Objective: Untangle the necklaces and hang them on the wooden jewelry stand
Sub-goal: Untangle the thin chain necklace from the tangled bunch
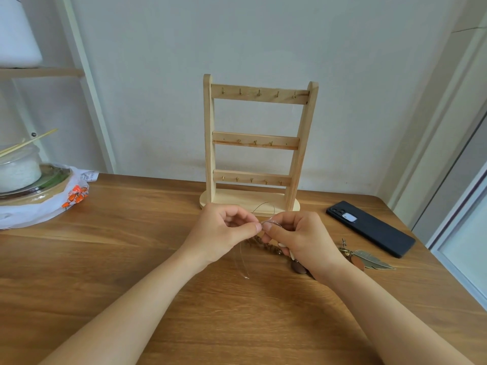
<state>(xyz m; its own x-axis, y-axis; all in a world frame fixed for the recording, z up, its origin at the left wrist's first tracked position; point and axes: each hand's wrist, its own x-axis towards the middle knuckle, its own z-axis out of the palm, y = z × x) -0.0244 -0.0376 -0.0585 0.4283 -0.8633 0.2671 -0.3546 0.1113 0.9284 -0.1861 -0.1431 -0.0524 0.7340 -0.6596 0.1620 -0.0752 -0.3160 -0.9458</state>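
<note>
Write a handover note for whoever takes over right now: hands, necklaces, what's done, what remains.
Hands: the left hand and right hand both pinch the thin strand, fingertips almost meeting, in front of the stand.
Things: the other necklaces lie tangled on the table under the right hand, with the feather pendant beside it.
Done: nothing hung; every hook is bare.
Left: free the strand, hang it, then the rest.

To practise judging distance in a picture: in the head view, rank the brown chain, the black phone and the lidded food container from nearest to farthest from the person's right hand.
1. Brown chain: on the table just beneath the right hand.
2. Black phone: to its right.
3. Food container: far left.
</note>
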